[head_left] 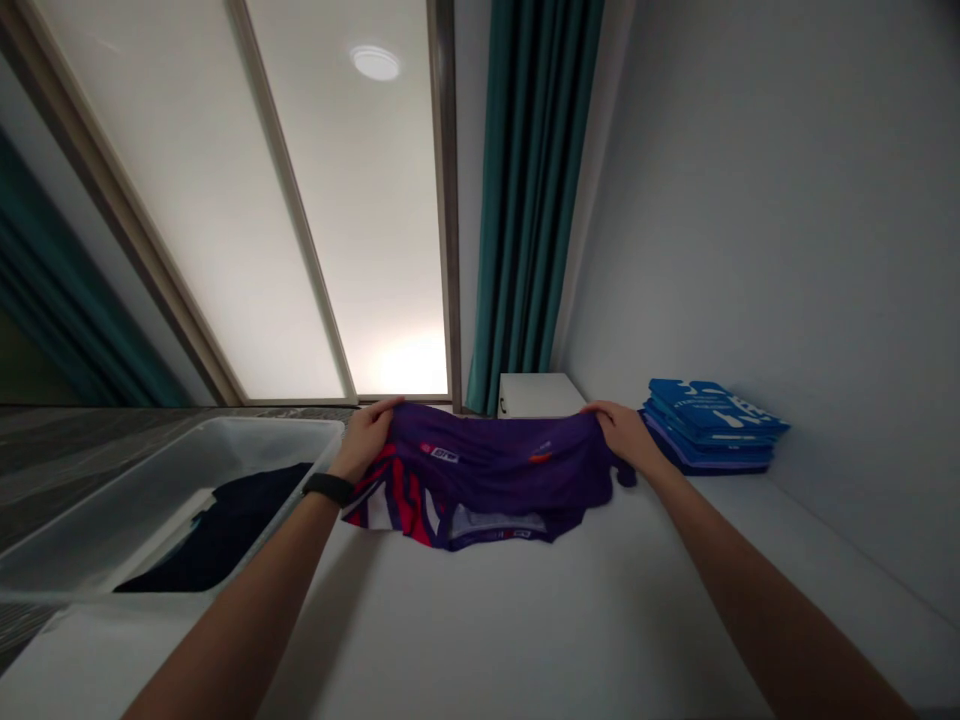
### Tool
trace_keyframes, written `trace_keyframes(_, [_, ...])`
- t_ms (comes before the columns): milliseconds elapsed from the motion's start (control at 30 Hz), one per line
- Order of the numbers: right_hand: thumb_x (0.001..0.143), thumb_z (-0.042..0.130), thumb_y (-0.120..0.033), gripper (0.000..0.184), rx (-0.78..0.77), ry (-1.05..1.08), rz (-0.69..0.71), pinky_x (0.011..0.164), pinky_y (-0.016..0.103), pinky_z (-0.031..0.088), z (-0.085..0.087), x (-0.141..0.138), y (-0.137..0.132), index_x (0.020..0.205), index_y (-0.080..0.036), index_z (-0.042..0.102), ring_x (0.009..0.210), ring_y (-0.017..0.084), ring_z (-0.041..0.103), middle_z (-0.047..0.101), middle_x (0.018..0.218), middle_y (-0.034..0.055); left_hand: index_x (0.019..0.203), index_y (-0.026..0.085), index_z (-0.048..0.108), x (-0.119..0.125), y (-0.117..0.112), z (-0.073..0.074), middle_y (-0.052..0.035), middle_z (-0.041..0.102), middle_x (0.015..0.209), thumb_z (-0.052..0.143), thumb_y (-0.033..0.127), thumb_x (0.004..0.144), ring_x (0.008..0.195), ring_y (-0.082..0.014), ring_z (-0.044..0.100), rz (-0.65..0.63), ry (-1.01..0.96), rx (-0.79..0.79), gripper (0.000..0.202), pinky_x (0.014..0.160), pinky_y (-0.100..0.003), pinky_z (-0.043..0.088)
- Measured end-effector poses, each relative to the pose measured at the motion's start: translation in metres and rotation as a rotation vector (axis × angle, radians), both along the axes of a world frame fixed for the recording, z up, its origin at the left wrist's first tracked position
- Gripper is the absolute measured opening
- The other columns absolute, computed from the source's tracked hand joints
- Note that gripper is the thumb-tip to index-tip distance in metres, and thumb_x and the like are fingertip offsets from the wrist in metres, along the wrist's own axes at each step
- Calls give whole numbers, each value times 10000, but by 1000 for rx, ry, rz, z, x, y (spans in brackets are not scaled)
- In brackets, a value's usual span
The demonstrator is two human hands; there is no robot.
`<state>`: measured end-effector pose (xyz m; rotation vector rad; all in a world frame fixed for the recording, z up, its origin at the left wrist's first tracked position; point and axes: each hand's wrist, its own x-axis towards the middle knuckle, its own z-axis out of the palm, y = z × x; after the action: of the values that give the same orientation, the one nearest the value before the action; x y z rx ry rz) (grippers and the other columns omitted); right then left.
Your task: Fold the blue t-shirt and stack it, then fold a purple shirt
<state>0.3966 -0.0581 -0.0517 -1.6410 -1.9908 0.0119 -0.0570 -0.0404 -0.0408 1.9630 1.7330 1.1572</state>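
Note:
A purple jersey [495,470] with small logos and a red-and-white striped part hangs stretched between my two hands above the white tabletop [465,630]. My left hand [367,440] grips its upper left edge, fingers closed on the cloth; a black band sits on that wrist. At the upper right edge, my right hand [619,435] pinches the fabric. The neckline, with a grey inner panel, hangs at the lower side. Part of the striped section is bunched below my left hand.
A translucent plastic bin [262,437] with dark folded cloth [232,530] in it stands at the left. Folded blue garments [712,420] are stacked at the right by the wall. Behind the jersey are a white cabinet [536,393] and a teal curtain [532,200].

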Motion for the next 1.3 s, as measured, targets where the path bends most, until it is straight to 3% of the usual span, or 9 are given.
trace_keyframes(100, [927,261,-174,454,110,-2,-106,977,343,427,-4,-5,-4,1146,-189,659,1114,213,593,658,1182,101,1183,172,688,-3,-2,-7,-75,702,1178,397,282,815,1089,-233,637,41,186,-61,481,967,-314,451])
trace_keyframes(200, [892,342,-152,430,-281,-177,-195,918,376,455,-21,-3,-13,1190,-215,646,1087,246,613,633,1242,116,1015,173,758,-15,-5,-22,-106,738,1071,446,279,766,1015,-277,666,-11,353,-266,413,907,-335,469])
trace_keyframes(300, [805,465,-127,367,-533,-244,-188,808,355,487,-32,5,-19,1060,-232,709,943,246,664,702,1101,95,921,182,771,-22,-13,-28,-109,755,982,475,309,741,955,-299,674,1,370,-296,369,848,-343,475])
trace_keyframes(467, [750,537,-145,205,-640,-267,-61,709,268,471,-23,17,-26,776,-223,724,762,179,661,730,823,38,800,204,741,-18,-39,-16,-59,746,797,424,401,801,760,-243,669,-121,306,-342,374,689,-295,468])
trace_keyframes(567, [776,550,-190,165,-633,-331,-121,737,335,471,-18,16,-32,782,-223,712,799,226,666,724,855,77,786,211,714,-11,-57,-12,-66,721,755,425,404,831,762,-259,656,-59,507,-359,350,695,-321,455])
trace_keyframes(700, [846,496,-205,288,-521,-401,-173,903,450,425,-24,-8,-35,1070,-205,676,1082,311,601,659,1132,165,1177,200,638,8,-67,-19,-134,665,1174,443,320,874,1115,-322,568,2,756,-89,380,927,-437,421])
trace_keyframes(800, [921,400,-266,456,-373,-388,-47,1010,433,371,-40,-40,-31,1356,-176,503,1244,295,492,535,1348,172,1359,165,507,27,-55,-35,-143,531,1386,393,313,927,1261,-284,481,-99,753,40,471,1050,-427,364])
trace_keyframes(1033, [973,242,-415,582,-351,-292,54,1177,418,150,-82,-70,-14,1484,-157,345,1449,219,218,294,1563,105,1463,150,381,49,-10,-86,-119,350,1537,312,430,973,1426,-244,298,-202,705,-113,569,1163,-440,232])
trace_keyframes(1300, [966,209,-431,606,-344,-304,81,1182,442,117,-86,-64,-26,1505,-169,302,1462,197,165,249,1574,101,1481,186,355,53,-23,-90,-89,314,1552,291,428,982,1448,-233,243,-155,754,-153,558,1167,-448,210])
